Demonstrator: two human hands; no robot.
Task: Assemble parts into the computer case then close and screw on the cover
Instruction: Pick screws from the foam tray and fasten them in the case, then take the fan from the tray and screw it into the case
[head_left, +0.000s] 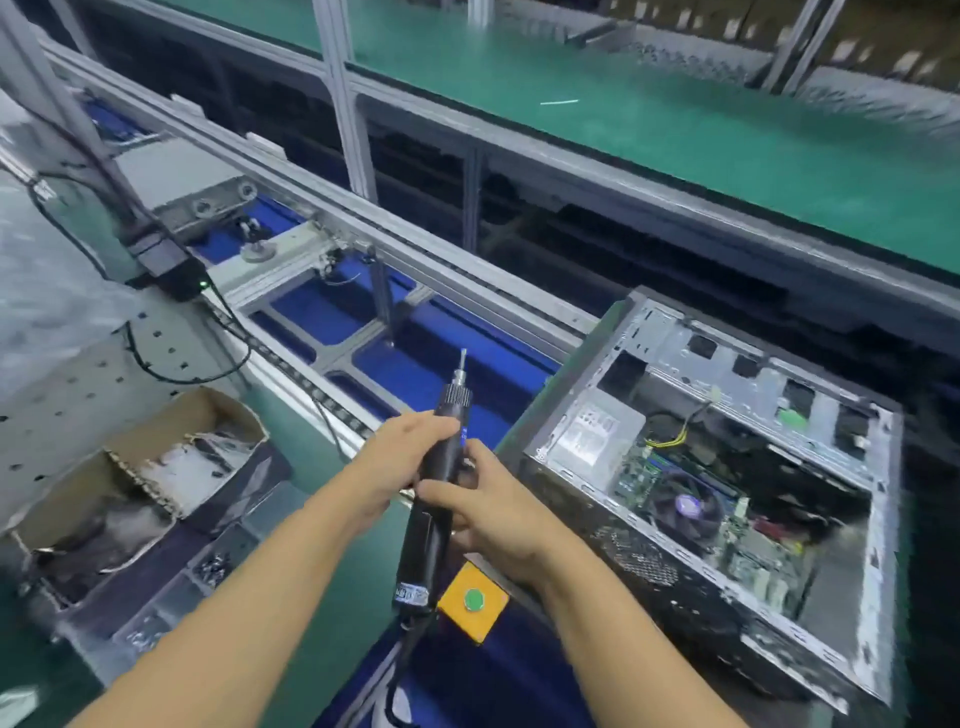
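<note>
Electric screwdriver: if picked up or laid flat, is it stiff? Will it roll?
Probably rigid: the electric screwdriver runs straight through the left hand and right hand. Its round barrel would likely roll if laid flat. The cable at its base looks floppy and may tug it sideways.

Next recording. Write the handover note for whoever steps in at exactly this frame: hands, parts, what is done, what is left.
Left hand: grips the upper barrel of the black corded electric screwdriver; its bit points up and away and touches nothing.
Right hand: holds the same tool at its middle.
Open grey metal computer case: lies to the right with its cover off; no cover is in view.
Done: silver power supply and green motherboard with round fan sit inside.
Left: close the cover and drive its screws. Small dark screws lie in the clear plastic tray, lower left.
</note>
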